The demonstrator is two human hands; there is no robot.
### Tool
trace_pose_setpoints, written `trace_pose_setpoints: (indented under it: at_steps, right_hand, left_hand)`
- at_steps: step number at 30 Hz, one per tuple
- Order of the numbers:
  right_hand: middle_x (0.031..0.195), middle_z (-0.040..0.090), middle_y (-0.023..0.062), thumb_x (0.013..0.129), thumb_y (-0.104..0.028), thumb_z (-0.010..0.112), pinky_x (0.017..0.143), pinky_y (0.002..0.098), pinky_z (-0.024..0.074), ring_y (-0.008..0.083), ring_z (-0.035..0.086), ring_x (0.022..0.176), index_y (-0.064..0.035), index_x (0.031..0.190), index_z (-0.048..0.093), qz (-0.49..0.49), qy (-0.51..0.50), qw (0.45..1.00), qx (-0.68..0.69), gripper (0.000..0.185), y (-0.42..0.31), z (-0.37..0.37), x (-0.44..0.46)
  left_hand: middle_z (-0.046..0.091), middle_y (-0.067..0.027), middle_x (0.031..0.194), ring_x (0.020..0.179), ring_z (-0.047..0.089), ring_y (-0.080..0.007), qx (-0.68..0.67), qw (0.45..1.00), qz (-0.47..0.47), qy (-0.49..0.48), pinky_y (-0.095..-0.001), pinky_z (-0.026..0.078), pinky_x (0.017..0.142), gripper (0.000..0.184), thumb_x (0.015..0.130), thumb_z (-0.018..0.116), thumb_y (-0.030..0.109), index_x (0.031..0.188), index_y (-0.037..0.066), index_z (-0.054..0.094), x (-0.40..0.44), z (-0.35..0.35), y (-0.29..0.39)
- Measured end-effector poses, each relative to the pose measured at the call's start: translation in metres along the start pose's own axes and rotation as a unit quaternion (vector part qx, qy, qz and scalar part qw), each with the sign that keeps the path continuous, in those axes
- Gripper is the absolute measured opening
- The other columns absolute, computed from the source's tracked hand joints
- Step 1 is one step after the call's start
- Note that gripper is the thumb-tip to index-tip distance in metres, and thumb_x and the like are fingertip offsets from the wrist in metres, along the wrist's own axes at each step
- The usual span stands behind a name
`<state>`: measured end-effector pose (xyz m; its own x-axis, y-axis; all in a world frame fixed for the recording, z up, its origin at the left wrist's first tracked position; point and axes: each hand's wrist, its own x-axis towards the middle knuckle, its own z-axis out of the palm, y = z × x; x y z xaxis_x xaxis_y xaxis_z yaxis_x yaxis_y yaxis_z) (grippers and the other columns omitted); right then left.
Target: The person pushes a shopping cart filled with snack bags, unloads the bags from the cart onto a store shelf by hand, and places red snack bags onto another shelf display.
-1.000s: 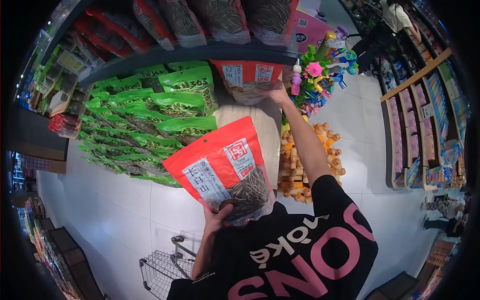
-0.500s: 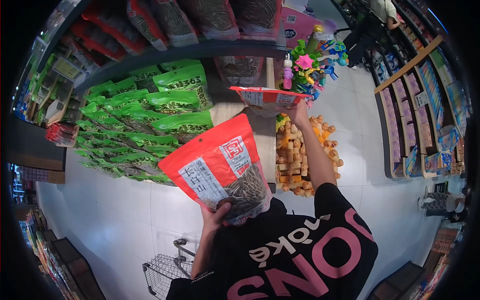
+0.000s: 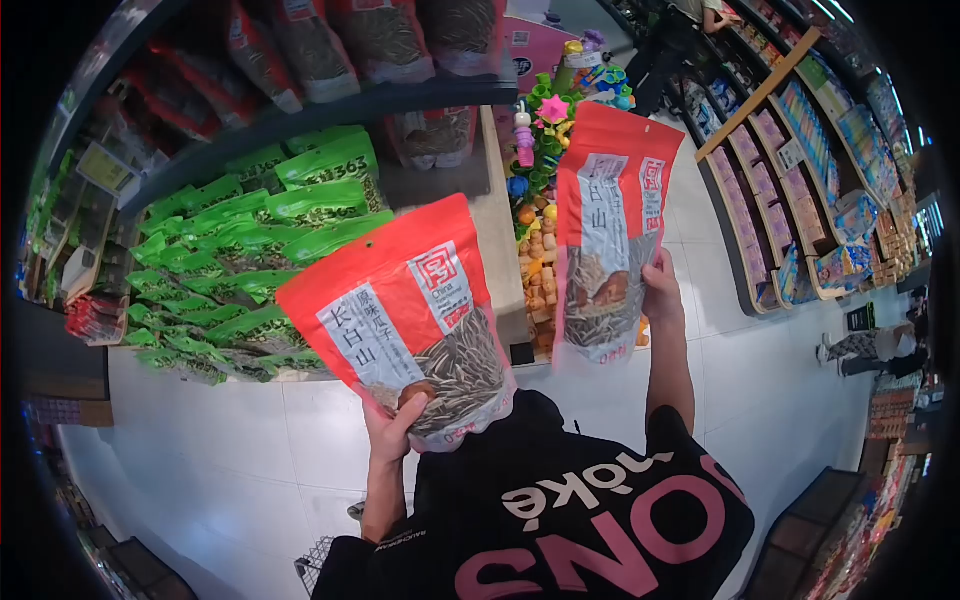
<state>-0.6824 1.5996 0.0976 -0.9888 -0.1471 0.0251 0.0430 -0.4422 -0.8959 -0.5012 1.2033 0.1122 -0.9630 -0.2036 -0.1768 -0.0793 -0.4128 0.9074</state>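
My left hand [image 3: 392, 424] grips the lower edge of a red-topped bag of sunflower seeds [image 3: 455, 355], thumb pressed on its front. The bag tilts a little, and its clear lower part shows striped seeds. A second, matching sunflower seed bag [image 3: 600, 290] stands nearly upright in my right hand [image 3: 660, 288], which holds it by its right side. Both fronts, with white label panels, face me, and the two bags are apart. Part of the right hand's fingers is hidden behind its bag.
Green bags [image 3: 230, 240] fill a low display at left. More red seed bags [image 3: 370, 45] line the shelf above. Beyond the right bag are colourful toys [image 3: 550, 110] and small tan figures [image 3: 540, 265]. A cart [image 3: 312, 565] stands lower left; stocked shelves [image 3: 780, 190] run along the right.
My right hand has drawn its bag back from the display's far end and raised it upright, front toward me. The left bag has shifted slightly left. The view has turned somewhat right.
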Motion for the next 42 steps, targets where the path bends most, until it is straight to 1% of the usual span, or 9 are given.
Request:
trace_pose_setpoints:
  at_steps: [5,10,14,21,26,32,36,39,42]
  right_hand:
    - [0.115,0.065,0.0115,0.075,-0.023,0.078,0.09,0.0345,0.0513,0.0201,0.065,0.102,0.0038,0.126,0.052,0.071,-0.108,0.991,0.045,0.063,-0.002,0.059,-0.02]
    - [0.108,0.067,0.0104,0.079,-0.011,0.075,0.086,0.0326,0.0518,0.0166,0.065,0.095,0.005,0.116,0.058,0.171,-0.126,0.974,-0.077,0.044,-0.008,0.157,-0.015]
    - [0.109,0.067,0.0125,0.082,-0.008,0.074,0.085,0.0345,0.054,0.0181,0.066,0.095,0.0058,0.118,0.058,0.217,-0.159,0.962,-0.046,0.041,0.018,0.19,-0.021]
    - [0.108,0.068,0.0129,0.083,-0.007,0.072,0.083,0.0333,0.0549,0.0174,0.067,0.092,0.0068,0.117,0.058,0.254,-0.305,0.918,-0.011,0.039,0.039,0.256,-0.02]
    - [0.108,0.068,0.0127,0.085,-0.008,0.069,0.082,0.0325,0.055,0.0174,0.067,0.091,0.0061,0.117,0.058,0.287,-0.396,0.871,-0.039,0.037,0.08,0.316,-0.038]
    - [0.106,0.068,0.012,0.088,-0.009,0.067,0.08,0.0317,0.0549,0.017,0.068,0.088,0.0051,0.116,0.059,0.374,-0.476,0.79,-0.092,0.032,0.135,0.399,-0.072]
    - [0.103,0.068,0.0111,0.09,-0.01,0.066,0.079,0.0315,0.0551,0.0164,0.068,0.087,0.0047,0.117,0.058,0.417,-0.509,0.739,-0.146,0.031,0.179,0.443,-0.105]
    - [0.108,0.067,0.0116,0.089,-0.008,0.066,0.081,0.0312,0.0548,0.0167,0.067,0.09,0.0032,0.121,0.057,0.455,-0.526,0.705,-0.142,0.035,0.209,0.468,-0.127]
    - [0.116,0.065,0.0126,0.085,-0.003,0.066,0.09,0.0348,0.0513,0.0194,0.065,0.102,0.0034,0.127,0.053,0.465,-0.582,0.657,-0.11,0.044,0.226,0.481,-0.146]
  left_hand:
    - [0.062,-0.0103,0.111,0.101,0.061,-0.0194,-0.028,0.998,0.053,0.022,-0.0337,0.047,0.093,0.053,0.08,0.07,0.003,0.127,-0.003,0.047,-0.007,0.014,0.024]
    - [0.064,-0.0108,0.105,0.096,0.063,-0.0191,-0.012,0.997,0.076,0.012,-0.0333,0.048,0.09,0.05,0.082,0.068,0.004,0.127,-0.004,0.047,-0.025,-0.007,0.049]
    - [0.065,-0.0126,0.101,0.089,0.065,-0.02,-0.066,0.99,0.092,0.087,-0.0333,0.051,0.084,0.053,0.08,0.068,0.006,0.127,-0.005,0.046,-0.06,-0.031,0.064]
    - [0.064,-0.0174,0.103,0.098,0.064,-0.0252,-0.21,0.945,0.131,0.214,-0.0342,0.052,0.086,0.071,0.071,0.072,0.008,0.134,-0.004,0.04,-0.131,-0.066,0.05]
    - [0.063,-0.0195,0.103,0.101,0.062,-0.027,-0.246,0.939,0.202,0.133,-0.0363,0.052,0.085,0.058,0.074,0.066,0.015,0.125,-0.006,0.048,-0.185,-0.151,-0.028]
    - [0.057,-0.0113,0.084,0.072,0.057,-0.0217,-0.386,0.855,0.277,0.208,-0.0352,0.048,0.068,0.028,0.08,0.059,0.026,0.084,-0.001,0.057,-0.236,-0.144,-0.032]
    - [0.055,-0.01,0.082,0.071,0.055,-0.0207,-0.432,0.807,0.327,0.234,-0.0331,0.047,0.068,0.026,0.081,0.056,0.026,0.08,0.0,0.055,-0.272,-0.164,-0.056]
    - [0.053,-0.0082,0.08,0.071,0.053,-0.0186,-0.44,0.771,0.311,0.339,-0.0323,0.045,0.066,0.026,0.081,0.056,0.027,0.083,0.0,0.053,-0.299,-0.175,-0.066]
    - [0.059,-0.0116,0.09,0.081,0.06,-0.0226,-0.445,0.739,0.322,0.389,-0.0359,0.05,0.074,0.034,0.08,0.056,0.025,0.1,-0.002,0.055,-0.321,-0.181,-0.07]
